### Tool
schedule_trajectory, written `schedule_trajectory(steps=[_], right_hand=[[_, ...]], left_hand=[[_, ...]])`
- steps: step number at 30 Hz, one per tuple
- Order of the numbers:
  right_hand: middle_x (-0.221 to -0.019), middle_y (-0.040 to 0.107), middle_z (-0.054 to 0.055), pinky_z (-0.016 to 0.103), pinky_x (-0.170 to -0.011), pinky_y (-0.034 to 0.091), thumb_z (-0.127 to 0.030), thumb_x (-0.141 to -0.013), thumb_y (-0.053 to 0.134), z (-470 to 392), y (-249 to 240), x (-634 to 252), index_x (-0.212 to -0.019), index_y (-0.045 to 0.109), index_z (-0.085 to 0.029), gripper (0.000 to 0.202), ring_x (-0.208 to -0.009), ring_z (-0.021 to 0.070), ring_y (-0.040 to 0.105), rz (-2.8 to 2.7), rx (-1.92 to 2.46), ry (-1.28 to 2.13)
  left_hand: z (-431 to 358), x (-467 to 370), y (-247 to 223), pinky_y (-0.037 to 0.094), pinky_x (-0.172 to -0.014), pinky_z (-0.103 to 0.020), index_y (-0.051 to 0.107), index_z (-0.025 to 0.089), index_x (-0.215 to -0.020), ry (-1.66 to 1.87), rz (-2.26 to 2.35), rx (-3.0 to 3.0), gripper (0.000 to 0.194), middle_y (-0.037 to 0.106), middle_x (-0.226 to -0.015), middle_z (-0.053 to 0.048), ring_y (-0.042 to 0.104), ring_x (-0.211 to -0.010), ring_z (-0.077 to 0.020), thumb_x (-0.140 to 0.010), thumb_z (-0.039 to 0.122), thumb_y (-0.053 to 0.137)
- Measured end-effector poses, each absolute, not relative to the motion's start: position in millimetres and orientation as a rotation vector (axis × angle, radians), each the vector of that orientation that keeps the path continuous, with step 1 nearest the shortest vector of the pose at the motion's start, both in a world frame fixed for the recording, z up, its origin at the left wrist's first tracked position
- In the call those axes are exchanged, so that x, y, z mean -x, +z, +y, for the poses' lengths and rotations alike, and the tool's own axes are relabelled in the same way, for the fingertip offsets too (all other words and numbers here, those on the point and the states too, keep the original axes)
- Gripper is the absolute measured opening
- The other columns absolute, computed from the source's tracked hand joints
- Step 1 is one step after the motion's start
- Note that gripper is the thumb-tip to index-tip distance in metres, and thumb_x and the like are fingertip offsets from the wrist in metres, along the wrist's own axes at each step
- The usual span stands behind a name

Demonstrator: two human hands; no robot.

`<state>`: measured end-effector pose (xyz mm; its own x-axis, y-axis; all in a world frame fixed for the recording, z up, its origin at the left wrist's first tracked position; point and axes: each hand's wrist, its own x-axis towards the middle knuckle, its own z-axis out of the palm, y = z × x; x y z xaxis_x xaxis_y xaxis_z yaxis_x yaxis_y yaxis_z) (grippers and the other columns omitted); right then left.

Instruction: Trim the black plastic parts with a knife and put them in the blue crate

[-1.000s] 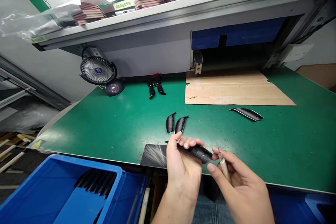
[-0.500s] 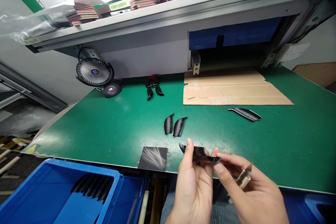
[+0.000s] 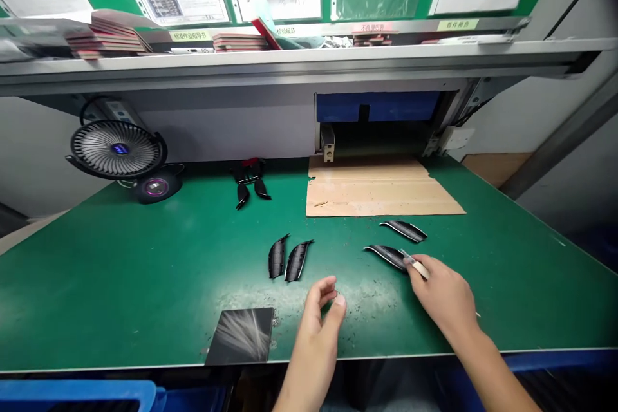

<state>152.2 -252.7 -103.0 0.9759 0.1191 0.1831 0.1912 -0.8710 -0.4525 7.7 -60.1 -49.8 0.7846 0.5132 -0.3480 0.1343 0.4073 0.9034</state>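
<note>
My right hand (image 3: 441, 290) is closed round a pale-handled knife (image 3: 419, 266), its fingertips at the end of a curved black part (image 3: 386, 256) lying on the green table. Just behind that lies a similar black part (image 3: 406, 230). My left hand (image 3: 321, 322) is held over the table near the front edge, fingers curved and apart, with nothing in it. Two more curved black parts, one on the left (image 3: 277, 257) and one on the right (image 3: 298, 261), lie side by side beyond my left hand. A scratched dark square plate (image 3: 241, 336) rests at the front edge.
A cardboard sheet (image 3: 381, 190) lies at the back of the green table (image 3: 159, 270). A fan (image 3: 118, 149) stands back left, with black and red items (image 3: 251, 181) to its right. A shelf (image 3: 290, 67) spans above. Blue bins (image 3: 82, 393) are below the front edge.
The black part from my hands is now on the table at the right, under my right fingertips. My left hand has let go of it. The view has turned right and up.
</note>
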Motion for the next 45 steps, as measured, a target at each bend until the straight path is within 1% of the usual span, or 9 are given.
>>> schedule_trajectory(steps=[4,9,12,14,16,19,31,36,45], right_hand=[[-0.115,0.057,0.008,0.036,-0.074,0.047,-0.039,-0.092,0.054,-261,-92,-201,-0.110,0.059,-0.018,0.028,-0.089,0.0205,0.057,-0.034,2.676,-0.220],[-0.074,0.062,0.002,0.033,-0.068,0.049,-0.039,-0.090,0.057,-248,-65,-207,-0.085,0.065,-0.016,0.025,-0.069,0.0172,0.060,-0.055,2.571,-0.088],[-0.082,0.068,0.001,0.027,-0.068,0.049,-0.048,-0.090,0.051,-218,-49,-144,-0.088,0.069,-0.020,0.033,-0.078,0.0208,0.063,-0.349,2.374,-0.040],[-0.096,0.068,-0.001,0.023,-0.077,0.050,-0.049,-0.089,0.052,-200,-42,-94,-0.097,0.069,-0.026,0.030,-0.088,0.0189,0.063,-0.556,2.229,0.028],[-0.106,0.065,0.000,0.021,-0.080,0.050,-0.042,-0.090,0.053,-192,-40,-53,-0.107,0.066,-0.027,0.025,-0.093,0.0173,0.062,-0.700,2.018,0.045],[-0.117,0.060,0.004,0.017,-0.079,0.052,-0.035,-0.092,0.053,-196,-46,-24,-0.124,0.057,-0.027,0.033,-0.100,0.0176,0.062,-0.743,1.874,0.022],[-0.074,0.063,0.001,0.019,-0.057,0.052,-0.037,-0.094,0.048,-187,-44,-18,-0.105,0.069,-0.025,0.027,-0.070,0.0175,0.064,-0.822,1.868,0.382],[-0.068,0.057,-0.001,0.020,-0.055,0.044,-0.041,-0.095,0.043,-185,-38,-20,-0.076,0.062,-0.023,0.033,-0.060,0.0146,0.053,-0.787,1.853,0.518],[-0.069,0.060,0.000,0.023,-0.062,0.047,-0.039,-0.095,0.041,-184,-37,-20,-0.075,0.062,-0.023,0.033,-0.064,0.0170,0.058,-0.814,1.925,0.403]], left_hand=[[-64,-5,-44,0.033,-0.104,-0.039,0.059,0.021,-0.109,0.205,0.563,-1.273,0.039,0.053,-0.122,-0.013,0.045,-0.121,-0.0267,-0.077,0.042,0.067],[-66,-18,-33,0.035,-0.104,-0.046,0.054,0.019,-0.115,0.313,0.506,-1.218,0.057,0.052,-0.124,-0.017,0.045,-0.121,-0.0308,-0.070,0.047,0.073],[-65,-26,-21,0.039,-0.100,-0.046,0.049,0.019,-0.120,0.332,0.509,-0.984,0.065,0.055,-0.121,-0.017,0.050,-0.117,-0.0309,-0.065,0.040,0.079],[-61,-28,-10,0.045,-0.094,-0.044,0.053,0.020,-0.110,0.323,0.450,-0.805,0.048,0.064,-0.099,-0.009,0.059,-0.103,-0.0258,-0.071,0.035,0.076],[-56,-27,-1,0.052,-0.078,-0.036,0.054,0.017,-0.085,0.350,0.412,-0.610,0.022,0.053,-0.060,0.003,0.060,-0.067,-0.0145,-0.079,0.033,0.068],[-46,-22,4,0.044,-0.050,-0.021,0.040,0.017,-0.061,0.507,0.435,-0.307,0.034,0.022,-0.044,0.011,0.028,-0.038,-0.0038,-0.086,0.031,0.057],[-52,-7,0,0.023,-0.038,-0.020,0.034,0.018,-0.058,0.851,0.292,-0.332,0.037,0.016,-0.046,0.006,0.016,-0.039,-0.0072,-0.093,0.030,0.040],[-56,-2,1,0.022,-0.037,-0.021,0.034,0.018,-0.058,0.870,0.249,-0.431,0.037,0.016,-0.046,0.006,0.015,-0.038,-0.0082,-0.093,0.031,0.036],[-59,3,1,0.022,-0.038,-0.021,0.028,0.019,-0.058,0.903,0.189,-0.524,0.038,0.014,-0.046,0.006,0.014,-0.038,-0.0087,-0.094,0.031,0.033]])
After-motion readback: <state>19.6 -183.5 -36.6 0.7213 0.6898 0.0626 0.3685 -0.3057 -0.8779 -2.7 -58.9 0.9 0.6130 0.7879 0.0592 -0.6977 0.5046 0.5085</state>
